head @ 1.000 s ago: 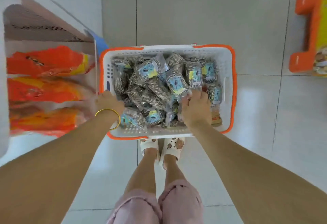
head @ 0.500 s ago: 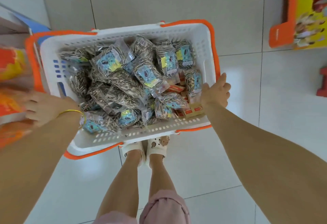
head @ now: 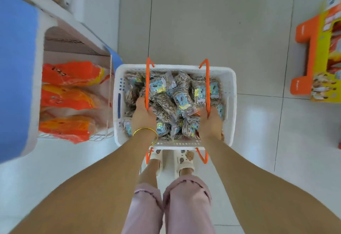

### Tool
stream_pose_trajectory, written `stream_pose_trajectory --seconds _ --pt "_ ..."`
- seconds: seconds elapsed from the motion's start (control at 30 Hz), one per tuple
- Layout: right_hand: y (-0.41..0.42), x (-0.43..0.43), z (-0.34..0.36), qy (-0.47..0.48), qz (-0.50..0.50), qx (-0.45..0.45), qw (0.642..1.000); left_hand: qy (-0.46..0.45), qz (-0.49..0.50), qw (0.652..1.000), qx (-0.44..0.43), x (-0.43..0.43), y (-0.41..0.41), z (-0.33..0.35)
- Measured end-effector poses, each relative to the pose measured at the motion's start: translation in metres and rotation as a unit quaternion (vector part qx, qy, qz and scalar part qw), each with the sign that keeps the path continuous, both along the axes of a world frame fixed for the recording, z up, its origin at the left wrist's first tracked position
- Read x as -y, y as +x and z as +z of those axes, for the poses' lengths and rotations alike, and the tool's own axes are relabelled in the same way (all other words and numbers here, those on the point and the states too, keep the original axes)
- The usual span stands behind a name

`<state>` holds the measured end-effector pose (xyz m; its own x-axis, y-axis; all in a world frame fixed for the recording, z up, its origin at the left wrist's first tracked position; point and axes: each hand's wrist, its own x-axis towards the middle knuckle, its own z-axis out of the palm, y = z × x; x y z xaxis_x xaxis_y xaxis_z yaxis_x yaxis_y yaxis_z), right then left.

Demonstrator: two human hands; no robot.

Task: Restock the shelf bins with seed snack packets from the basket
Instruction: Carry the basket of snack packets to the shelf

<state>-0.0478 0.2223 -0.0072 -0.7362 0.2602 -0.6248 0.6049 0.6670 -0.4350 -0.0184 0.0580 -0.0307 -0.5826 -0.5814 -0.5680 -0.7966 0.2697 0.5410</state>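
Now left hand [head: 143, 117], right hand [head: 210, 123] — fingers curled round orange handles [head: 147, 86]; basket [head: 231, 104] long axis left-right, seed packets [head: 181, 99] jumbled.

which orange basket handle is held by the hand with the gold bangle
The handle nearer the shelf: the left hand grips it, gold bangle on its wrist. The right hand, bare-wristed, holds the other handle.

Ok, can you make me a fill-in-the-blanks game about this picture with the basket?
1. The left hand and right hand each grip one of the two ____ handles.
2. The basket holding the seed packets has ____ walls.
3. The gold bangle sits on the ____ wrist.

Missing words: orange, white, left.
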Motion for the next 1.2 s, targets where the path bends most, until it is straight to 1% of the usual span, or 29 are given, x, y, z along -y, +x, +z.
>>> stream_pose_trajectory --seconds 0.13,0.27,0.37,0.47,0.53,0.67,0.77,0.87,0.93,1.07,1.2 --pt "0.004 -0.009 0.014 -0.003 0.037 -0.021 0.999 0.016 0.002 1.000 0.011 0.003 0.015 0.013" --pt "0.024 -0.012 0.049 0.004 0.112 -0.016 0.994 0.014 0.034 0.999 0.017 -0.012 0.044 0.048" --pt "0.021 -0.021 0.075 -0.010 0.174 -0.025 0.984 -0.002 0.084 0.996 0.012 -0.025 0.058 0.078" --pt "0.029 -0.026 0.109 -0.004 0.270 -0.030 0.962 -0.017 0.156 0.987 0.027 -0.044 0.086 0.117" --pt "0.045 -0.027 0.128 -0.011 0.318 -0.032 0.948 -0.009 0.200 0.979 0.040 -0.059 0.113 0.141" --pt "0.091 -0.025 0.166 0.022 0.428 -0.023 0.903 0.019 0.320 0.946 0.035 -0.091 0.188 0.180" --pt "0.129 -0.021 0.185 0.026 0.512 -0.024 0.858 0.035 0.429 0.902 0.042 -0.116 0.245 0.197" --pt "0.181 -0.016 0.203 0.024 0.594 -0.027 0.804 0.056 0.534 0.843 0.025 -0.146 0.312 0.208" --pt "0.224 -0.012 0.213 0.020 0.649 -0.028 0.760 0.059 0.597 0.800 0.013 -0.167 0.359 0.216" --pt "0.331 -0.007 0.225 0.014 0.749 -0.023 0.662 0.061 0.714 0.698 -0.002 -0.210 0.462 0.224" --pt "0.456 -0.010 0.236 0.014 0.815 -0.033 0.579 0.063 0.805 0.586 -0.060 -0.255 0.576 0.222"
